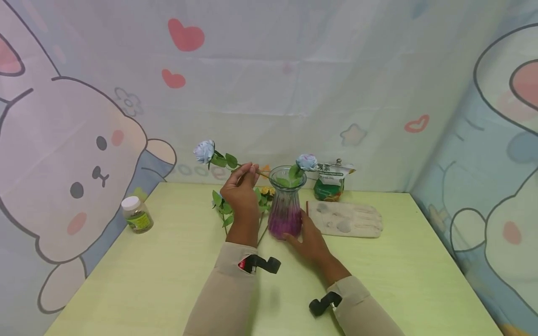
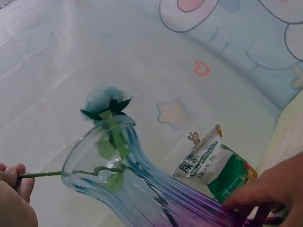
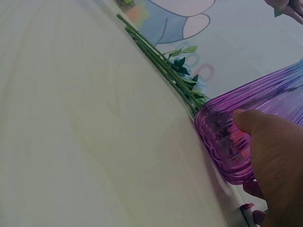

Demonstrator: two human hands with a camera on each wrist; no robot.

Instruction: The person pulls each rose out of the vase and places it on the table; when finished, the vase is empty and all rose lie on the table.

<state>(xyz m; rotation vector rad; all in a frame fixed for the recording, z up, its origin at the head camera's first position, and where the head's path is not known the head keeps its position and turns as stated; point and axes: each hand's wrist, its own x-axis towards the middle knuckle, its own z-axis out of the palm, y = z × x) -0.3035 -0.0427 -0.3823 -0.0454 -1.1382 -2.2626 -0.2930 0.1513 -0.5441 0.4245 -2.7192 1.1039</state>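
Observation:
My left hand (image 1: pixel 242 189) pinches the green stem of a pale blue rose (image 1: pixel 204 152), whose bloom points up and to the left. The lower end of that stem reaches the mouth of a ribbed glass vase (image 1: pixel 285 212), clear at the top and purple below. Low on the vase, my right hand (image 1: pixel 310 240) grips its side, the thumb (image 3: pixel 246 120) lying across the purple glass. Another pale blue rose (image 1: pixel 307 162) stands in the vase, leaning right over the rim; its stem shows through the glass in the left wrist view.
Several leafy stems (image 3: pixel 163 66) lie left of the vase, with a yellow bloom (image 1: pixel 267 190) among them. To the right are a cream work glove (image 1: pixel 357 219) and a clipped green-and-white packet (image 1: pixel 329 184). A white-lidded jar (image 1: pixel 138 215) stands at the table's left edge.

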